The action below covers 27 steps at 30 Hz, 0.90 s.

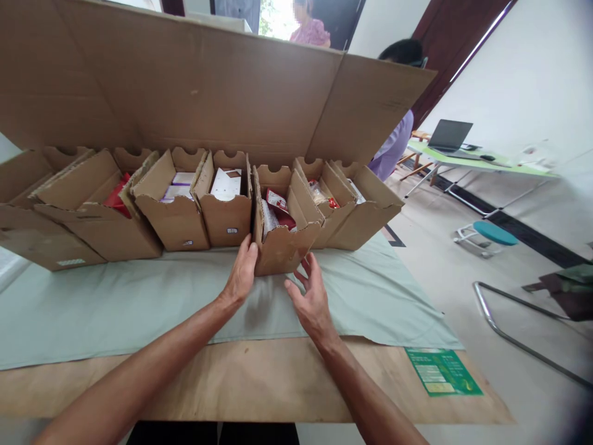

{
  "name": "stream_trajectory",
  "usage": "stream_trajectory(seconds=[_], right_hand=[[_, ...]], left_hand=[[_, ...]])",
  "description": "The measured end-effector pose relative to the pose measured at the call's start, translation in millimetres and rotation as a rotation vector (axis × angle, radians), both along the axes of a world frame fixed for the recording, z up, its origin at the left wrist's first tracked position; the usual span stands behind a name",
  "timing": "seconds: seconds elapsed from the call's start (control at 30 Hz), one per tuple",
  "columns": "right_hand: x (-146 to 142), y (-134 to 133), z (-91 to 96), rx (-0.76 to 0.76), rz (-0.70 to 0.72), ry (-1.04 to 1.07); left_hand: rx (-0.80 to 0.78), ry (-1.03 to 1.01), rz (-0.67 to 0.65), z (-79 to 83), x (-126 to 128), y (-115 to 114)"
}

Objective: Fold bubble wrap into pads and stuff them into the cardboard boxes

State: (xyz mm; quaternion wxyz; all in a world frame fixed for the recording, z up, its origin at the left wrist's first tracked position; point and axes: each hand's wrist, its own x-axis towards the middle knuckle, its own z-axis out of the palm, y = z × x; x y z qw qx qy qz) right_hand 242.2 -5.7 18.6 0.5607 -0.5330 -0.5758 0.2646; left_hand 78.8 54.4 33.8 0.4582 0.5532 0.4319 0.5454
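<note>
Both hands are open and apart, one on each side of a small cardboard box (pixel 281 246). The left hand (pixel 241 275) lies with its fingers straight against the box's front left corner. The right hand (pixel 311 298) hovers with its fingers spread just in front of the box's lower right corner; whether it touches the cardboard cannot be told. Neither hand grips anything.

This box stands on a pale green cloth (pixel 139 303), slightly forward of a row of similar open boxes (pixel 176 222), and holds red and white packets (pixel 278 207). The cloth covers most of a wooden table (pixel 259 383), and a green card (pixel 442 371) lies at the table's right front corner. A large cardboard sheet (pixel 208 86) stands upright behind the row. Beyond it, a person in a lilac top (pixel 393 145) sits near a green desk with a laptop (pixel 448 136), and a teal stool (pixel 493 233) stands on the floor.
</note>
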Motion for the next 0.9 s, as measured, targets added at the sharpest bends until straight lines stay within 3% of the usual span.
stream_trajectory(seconds=[0.1, 0.17, 0.27, 0.37, 0.6, 0.9], right_hand=[[4, -13, -8.6, -0.032, 0.026, -0.069], [4, -10, -8.0, -0.03, 0.06, -0.117], [8, 7, -1.1, -0.041, 0.088, -0.204], [20, 16, 4.3, -0.072, 0.083, -0.418], [41, -17, -5.1, -0.183, 0.134, -0.934], [27, -31, -5.3, -0.181, 0.158, -1.173]], left_hand=[[0.028, 0.045, -0.073, -5.9, -5, -24], [0.081, 0.086, -0.096, -4.1, -3, -26], [0.088, 0.131, -0.009, 1.7, 2, -6], [0.047, 0.168, 0.064, 2.4, 1, 15], [-0.054, 0.309, 0.072, -12.5, -9, 17], [-0.123, 0.472, 0.249, -8.6, -1, 45]])
